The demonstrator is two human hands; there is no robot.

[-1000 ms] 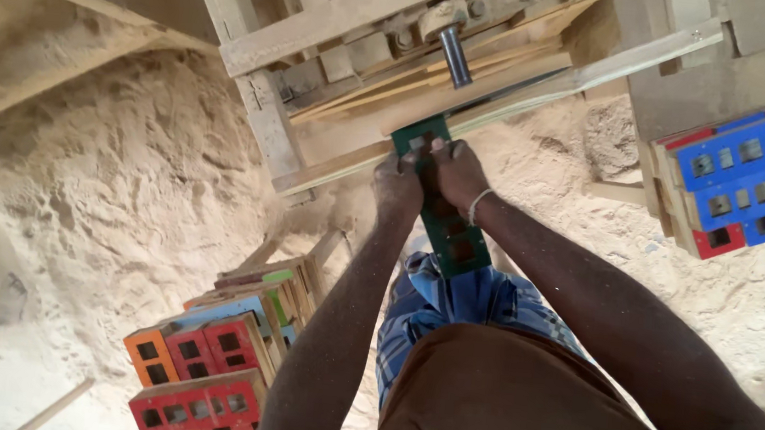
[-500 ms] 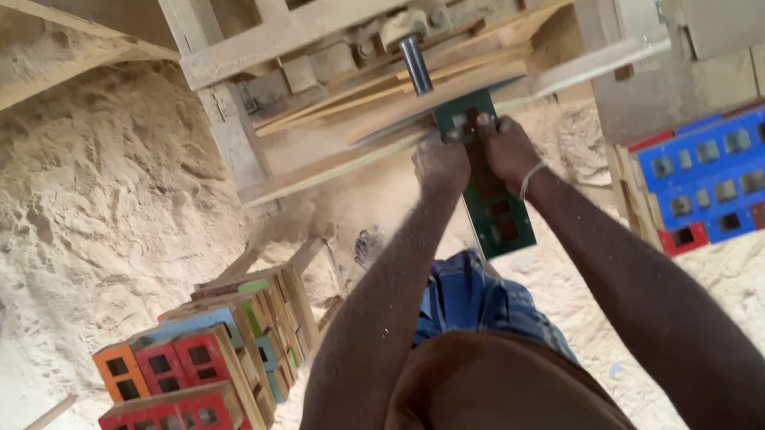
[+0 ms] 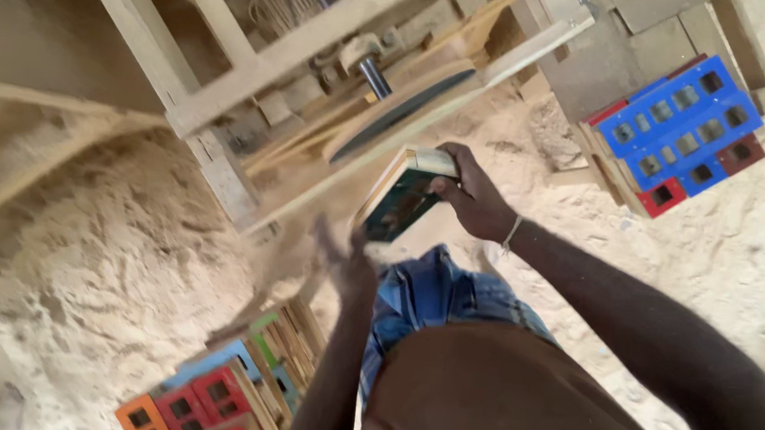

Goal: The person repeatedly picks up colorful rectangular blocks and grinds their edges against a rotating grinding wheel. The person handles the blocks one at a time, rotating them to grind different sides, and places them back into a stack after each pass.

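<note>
Green wooden block [image 3: 399,200] gripped on edge by right hand [image 3: 469,195], blurred left hand [image 3: 346,260] open at its 7 o'clock, apart, timber sanding bench [image 3: 257,66] at 12, sawdust floor [image 3: 83,263], painted blocks [image 3: 680,130] stacked at 2.

The left hand [image 3: 346,263] is smeared by motion blur, so its grip cannot be read. The stack of coloured blocks [image 3: 218,404] is cut off by the bottom edge (only the upper pieces are seen). The wooden frame [image 3: 227,91] is cropped at the top.
</note>
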